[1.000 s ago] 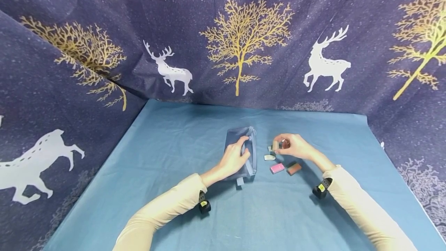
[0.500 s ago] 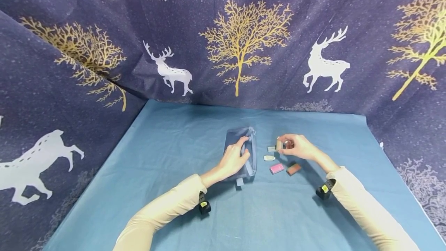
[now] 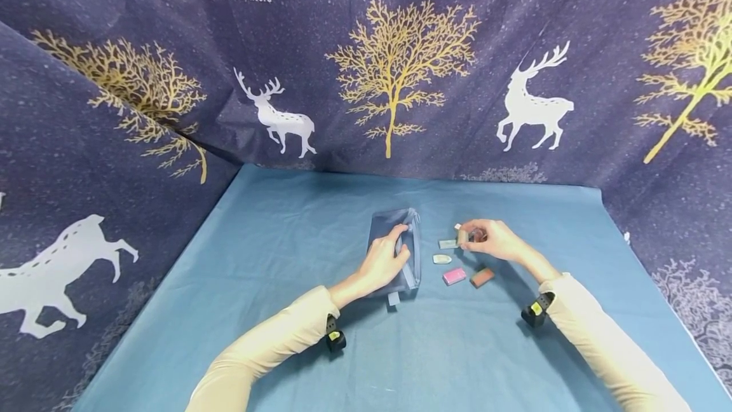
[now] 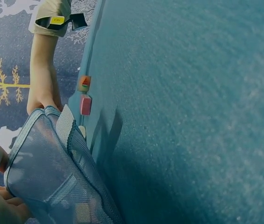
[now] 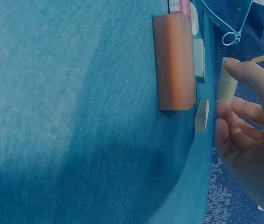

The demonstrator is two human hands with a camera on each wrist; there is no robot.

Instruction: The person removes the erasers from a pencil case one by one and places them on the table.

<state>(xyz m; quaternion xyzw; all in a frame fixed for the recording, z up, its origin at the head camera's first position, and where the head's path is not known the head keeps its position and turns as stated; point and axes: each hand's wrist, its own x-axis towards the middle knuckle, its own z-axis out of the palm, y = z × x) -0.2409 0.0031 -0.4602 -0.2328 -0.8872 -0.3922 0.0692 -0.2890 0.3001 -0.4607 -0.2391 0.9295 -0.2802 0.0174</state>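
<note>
A blue mesh zip pouch lies mid-table, its zipped side facing right. My left hand holds it, index finger and thumb spread at the opening; in the left wrist view curled fingers lie at the mesh's edge. To the right of the pouch, my right hand pinches a small pale eraser between thumb and fingertips. Around it lie a pale green eraser, a rounded white one, a pink one and an orange-brown one. A small pale block lies near the right hand.
A blue cloth covers the table. Dark curtains printed with deer and trees stand behind and at the sides. A pale tab sticks out at the pouch's near end. Something pale shows through the mesh.
My right hand has shifted slightly right with the pale eraser, uncovering more of the pale green eraser and the small block behind. My left hand and the pouch stay put.
</note>
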